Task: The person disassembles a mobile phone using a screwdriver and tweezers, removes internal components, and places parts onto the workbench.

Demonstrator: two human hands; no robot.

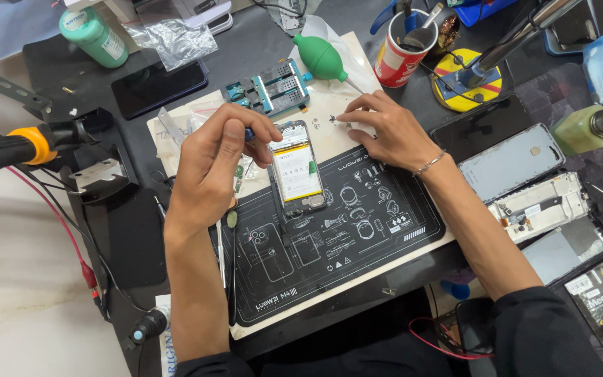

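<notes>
Opened phone, back cover off, battery exposed, lying on black repair mat mid bench. Left hand pinching small blue-handled tool at phone's top edge, prob. for screws. Right hand fingertips pressed on mat near tiny parts, steadying.

Matt rubber mat, glossy plastic-wrapped battery
</notes>
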